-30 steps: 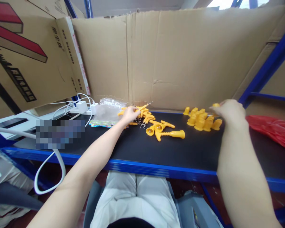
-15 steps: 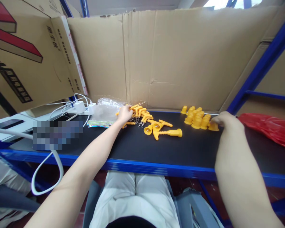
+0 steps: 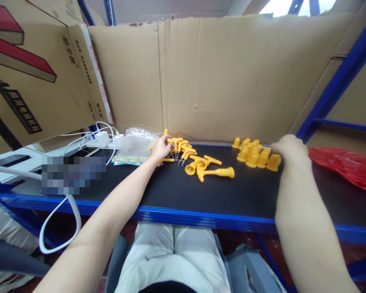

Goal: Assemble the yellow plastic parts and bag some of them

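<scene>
A person sits at a black desk [image 3: 201,195] edged in blue, walled at the back by brown cardboard [image 3: 232,77]. The left hand [image 3: 160,147] reaches to about eleven o'clock, its fingers closed on a yellow T-shaped plastic piece [image 3: 167,137] lifted from a heap of yellow pieces [image 3: 183,148] mixed with small wire springs [image 3: 177,156]. Just right of that heap, two trumpet-mouthed pieces and a longer yellow assembled part [image 3: 217,172] lie flat on the desk. The right hand [image 3: 289,149] rests at about one o'clock, touching the edge of a cluster of yellow caps [image 3: 256,154] standing upright (whether its fingers pinch one cannot be told, as the knuckles hide them). A clear plastic bag [image 3: 137,143] lies at ten o'clock beside white chargers and cables [image 3: 105,137]; a red bag [image 3: 347,167] lies at two o'clock. Judging from the tangle, lifting the piece straight up and clear of the springs would keep it from snagging.
</scene>
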A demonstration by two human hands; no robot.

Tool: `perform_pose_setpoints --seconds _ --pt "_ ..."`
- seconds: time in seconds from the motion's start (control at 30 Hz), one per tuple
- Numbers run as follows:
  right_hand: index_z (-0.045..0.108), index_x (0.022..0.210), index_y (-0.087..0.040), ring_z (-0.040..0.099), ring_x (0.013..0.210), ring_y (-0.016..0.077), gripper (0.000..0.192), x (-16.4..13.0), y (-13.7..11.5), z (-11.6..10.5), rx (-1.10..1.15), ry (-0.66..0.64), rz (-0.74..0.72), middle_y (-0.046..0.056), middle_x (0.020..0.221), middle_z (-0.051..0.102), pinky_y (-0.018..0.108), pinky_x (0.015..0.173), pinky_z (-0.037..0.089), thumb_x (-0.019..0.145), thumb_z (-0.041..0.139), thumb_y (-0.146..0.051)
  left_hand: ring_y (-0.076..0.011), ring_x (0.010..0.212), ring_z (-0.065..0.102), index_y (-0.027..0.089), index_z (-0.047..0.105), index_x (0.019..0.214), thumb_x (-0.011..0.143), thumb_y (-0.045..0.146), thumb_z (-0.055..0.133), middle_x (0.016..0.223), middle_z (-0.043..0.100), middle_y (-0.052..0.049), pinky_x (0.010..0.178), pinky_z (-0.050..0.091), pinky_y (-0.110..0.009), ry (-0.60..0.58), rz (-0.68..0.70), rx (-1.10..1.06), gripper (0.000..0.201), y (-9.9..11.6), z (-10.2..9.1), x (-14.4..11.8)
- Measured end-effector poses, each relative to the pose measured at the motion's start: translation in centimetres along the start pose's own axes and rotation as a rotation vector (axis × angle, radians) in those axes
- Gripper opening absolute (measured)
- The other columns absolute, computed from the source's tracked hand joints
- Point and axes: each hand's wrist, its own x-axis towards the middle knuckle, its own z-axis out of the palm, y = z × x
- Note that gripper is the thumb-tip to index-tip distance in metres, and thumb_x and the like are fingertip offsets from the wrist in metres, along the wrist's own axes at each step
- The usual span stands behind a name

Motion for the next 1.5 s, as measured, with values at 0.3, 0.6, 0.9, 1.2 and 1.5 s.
perform_pose_setpoints --seconds 0.3,0.6,0.9,1.2,1.5 --pt "0.067 0.094 -0.017 0.062 0.082 0.0200 0.025 -4.4 -7.9 -0.1 0.326 -0.151 -0.588 0.009 0.089 0.068 0.029 0.075 0.043 0.081 0.050 -0.029 -0.0278 0.120 0.044 0.012 0.040 0.134 0.079 0.023 0.048 0.128 0.050 -0.016 0.103 0.033 -0.040 -0.084 0.138 0.144 0.056 -1.1 0.9 -0.2" --pt "0.055 0.071 -0.019 0.055 0.048 0.0129 0.034 -8.4 -11.4 2.2 0.342 -0.866 -0.769 0.002 0.056 0.062 0.023 0.051 0.040 0.090 0.034 -0.038 -0.0284 0.121 0.042 0.017 0.037 0.138 0.083 0.024 0.035 0.126 0.045 -0.015 0.103 0.032 -0.043 -0.246 0.087 0.274 0.055 -1.0 1.9 0.1" --pt "0.058 0.070 -0.017 0.054 0.044 0.0137 0.025 -8.1 -11.7 2.2 0.373 -0.708 -0.601 0.003 0.058 0.061 0.025 0.051 0.040 0.081 0.038 -0.029 -0.0300 0.128 0.033 0.022 0.027 0.142 0.087 0.032 0.034 0.142 0.031 -0.013 0.103 0.031 -0.048 -0.270 0.165 0.368 0.056 -0.6 1.7 -0.4" --pt "0.058 0.079 -0.019 0.053 0.062 0.0141 0.012 -7.6 -11.4 2.7 0.479 -0.344 -0.685 0.001 0.067 0.059 0.024 0.059 0.038 0.073 0.048 -0.024 -0.0298 0.127 0.035 0.023 0.034 0.137 0.088 0.032 0.035 0.141 0.031 -0.012 0.101 0.034 -0.047 -0.231 0.162 0.377 0.051 0.1 1.2 -0.7" --pt "0.045 0.103 -0.018 0.056 0.067 0.0159 0.025 -7.6 -11.2 3.2 0.512 -0.353 -0.774 0.005 0.083 0.063 0.027 0.062 0.042 0.079 0.049 -0.021 -0.0289 0.123 0.040 0.019 0.037 0.134 0.088 0.032 0.034 0.134 0.040 -0.014 0.100 0.035 -0.047 -0.266 0.185 0.362 0.048 0.8 1.0 -0.9"
